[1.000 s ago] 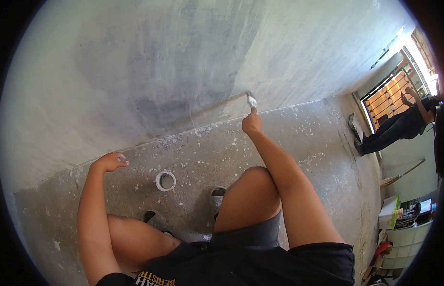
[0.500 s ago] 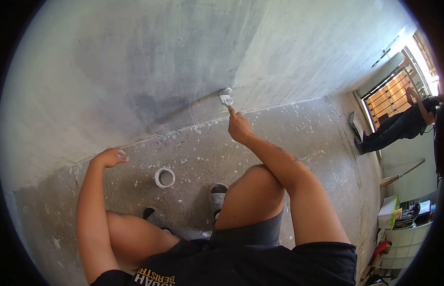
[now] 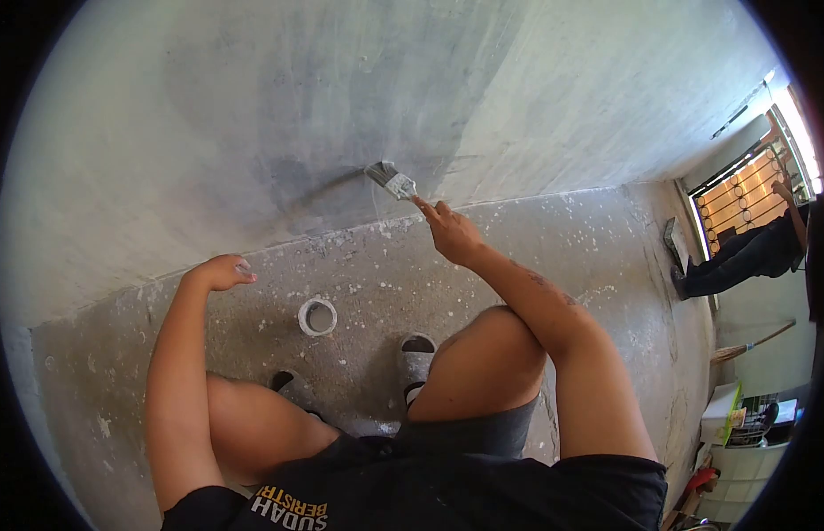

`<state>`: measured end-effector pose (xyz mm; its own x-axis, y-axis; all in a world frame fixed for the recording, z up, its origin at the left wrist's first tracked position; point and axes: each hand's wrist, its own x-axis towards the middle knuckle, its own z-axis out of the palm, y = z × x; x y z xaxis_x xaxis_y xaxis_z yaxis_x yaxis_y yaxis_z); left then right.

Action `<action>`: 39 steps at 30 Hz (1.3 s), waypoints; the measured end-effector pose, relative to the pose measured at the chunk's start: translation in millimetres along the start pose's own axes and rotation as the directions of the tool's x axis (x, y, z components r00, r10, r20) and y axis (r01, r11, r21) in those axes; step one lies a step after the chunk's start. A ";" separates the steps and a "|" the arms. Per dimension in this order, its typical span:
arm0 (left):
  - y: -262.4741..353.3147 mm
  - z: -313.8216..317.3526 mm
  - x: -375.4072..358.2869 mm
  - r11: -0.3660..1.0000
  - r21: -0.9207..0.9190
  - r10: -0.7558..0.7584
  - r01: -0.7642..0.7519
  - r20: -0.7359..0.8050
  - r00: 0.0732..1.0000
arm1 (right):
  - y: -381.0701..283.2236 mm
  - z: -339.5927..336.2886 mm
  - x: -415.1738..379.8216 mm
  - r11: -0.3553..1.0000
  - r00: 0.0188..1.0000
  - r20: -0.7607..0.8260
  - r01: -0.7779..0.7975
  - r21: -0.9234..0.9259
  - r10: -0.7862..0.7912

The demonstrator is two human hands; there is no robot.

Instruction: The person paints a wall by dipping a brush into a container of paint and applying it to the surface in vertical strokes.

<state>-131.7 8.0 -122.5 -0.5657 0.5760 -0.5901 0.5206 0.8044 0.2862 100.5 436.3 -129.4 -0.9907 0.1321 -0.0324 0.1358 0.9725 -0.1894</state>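
In my right hand (image 3: 452, 232) is a paintbrush (image 3: 398, 185), held by its handle with the index finger stretched along it. Its bristles press against the grey-white wall (image 3: 253, 115) low down, pointing left, beside a darker wet-looking streak. My left hand (image 3: 224, 273) hangs loosely bent near the foot of the wall, with pale paint smears on its fingers and nothing visible in it. On the floor between the two hands stands a small round container (image 3: 304, 329) with a whitish rim, grey inside.
The concrete floor (image 3: 518, 257) is spotted with white paint. My sandalled feet (image 3: 415, 354) are close to the container. At the right, another person (image 3: 748, 257) stands by a barred opening (image 3: 739, 195). A broom (image 3: 753, 343), a white-green bin (image 3: 720, 414) and racked household items are there too.
The brush has swung left along the wall, its bristles now tilted left instead of up. The view has shifted slightly; my left hand keeps its pose.
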 end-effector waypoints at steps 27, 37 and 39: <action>7.9 -1.6 -3.9 0.976 -0.203 -0.064 0.075 0.062 0.996 | 105.1 29.5 -15.1 0.709 0.667 -0.241 -0.646 0.283 0.705; 4.1 1.4 2.9 0.994 -0.103 -0.029 0.033 0.042 0.999 | 53.6 20.2 -15.4 0.946 0.957 -0.108 -0.244 0.216 0.271; 13.3 -1.2 0.0 0.992 -0.110 -0.052 0.058 0.059 0.997 | 44.7 13.7 -16.4 0.979 0.992 -0.039 -0.112 0.169 0.120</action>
<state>-125.6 18.8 -117.8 -0.5536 0.5239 -0.6474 0.4130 0.8477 0.3329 122.9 475.0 -150.8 -0.9668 0.2551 -0.0167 0.2448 0.9050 -0.3480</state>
